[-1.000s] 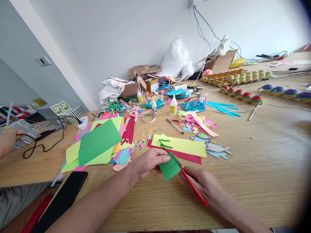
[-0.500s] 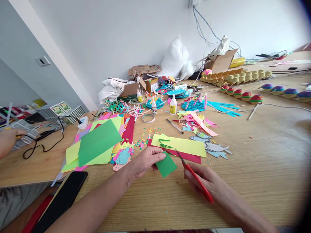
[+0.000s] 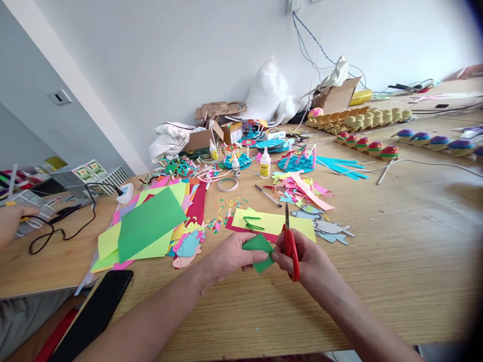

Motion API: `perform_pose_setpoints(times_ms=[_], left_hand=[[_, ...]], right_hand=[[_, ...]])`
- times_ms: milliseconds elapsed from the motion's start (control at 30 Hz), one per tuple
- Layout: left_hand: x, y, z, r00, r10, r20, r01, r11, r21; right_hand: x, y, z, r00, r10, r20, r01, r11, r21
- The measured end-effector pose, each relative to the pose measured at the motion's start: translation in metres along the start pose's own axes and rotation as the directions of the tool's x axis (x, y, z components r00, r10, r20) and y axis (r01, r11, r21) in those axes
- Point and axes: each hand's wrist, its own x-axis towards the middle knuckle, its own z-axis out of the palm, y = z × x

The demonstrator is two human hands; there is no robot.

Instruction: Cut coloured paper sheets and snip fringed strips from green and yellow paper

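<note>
My left hand [image 3: 236, 254] pinches a small green paper piece [image 3: 258, 245] between thumb and fingers, above the table. From the other side my right hand [image 3: 302, 254] holds red-handled scissors [image 3: 290, 251], their blades pointing up and away from me. The right fingertips touch the paper's right corner. Just behind the hands lies a yellow paper strip [image 3: 290, 223] over a dark red one. Thin green pieces [image 3: 252, 222] rest on the yellow strip.
Coloured paper sheets [image 3: 151, 226] are piled at left, with paper fish [image 3: 186, 249] beside them. Grey paper fish [image 3: 332, 229] and scraps [image 3: 302, 188] lie at right. Glue bottles [image 3: 265, 165] stand behind. A phone [image 3: 98, 306] sits front left; another person's hand [image 3: 13, 223] shows beyond.
My right hand has moved left to the green paper and now touches it. The scissors have turned more upright. My left thumb has shifted across the paper.
</note>
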Motion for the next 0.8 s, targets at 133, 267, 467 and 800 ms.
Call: perform_pose_setpoints(times_ms=[133,267,467,800], left_hand=[[0.002,0.000,-0.002,0.999,-0.012,-0.034,0.012,1.000,-0.002],[0.001,0.003,-0.011,0.989,-0.041,-0.144,0.031,0.997,-0.071],[-0.001,0.010,-0.017,0.980,-0.048,-0.194,0.008,0.980,-0.201],[-0.002,0.015,-0.011,0.990,0.015,-0.143,-0.036,0.988,-0.149]], right_hand=[[-0.003,-0.001,-0.004,0.999,-0.037,0.029,0.040,0.988,-0.148],[-0.017,-0.006,-0.016,0.983,-0.022,0.181,0.092,0.914,-0.394],[-0.029,-0.005,-0.021,0.954,0.074,0.292,0.106,0.824,-0.556],[-0.024,-0.009,-0.014,0.959,0.053,0.279,0.115,0.827,-0.550]])
